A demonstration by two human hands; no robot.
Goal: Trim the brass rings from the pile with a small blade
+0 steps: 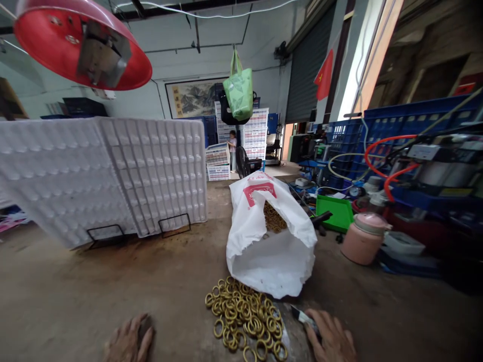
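Note:
My left hand rests on the worktable at the lower left, thumb apart from the fingers, holding nothing. At the lower right, my right hand lies low over the table, thumb and fingers around a utility knife with a dark tip and pale body; its rear end is hidden under the hand. Between the hands lies a loose heap of brass-coloured rings. Just behind it, a white plastic bag with red print lies on its side, mouth toward me and torn on top. More rings show through the tear.
Two white moulded trays stand upright in black wire holders at left. A red lamp shade hangs above. To the right are a green tray, a pink jar and a machine with orange hoses. A person stands far back.

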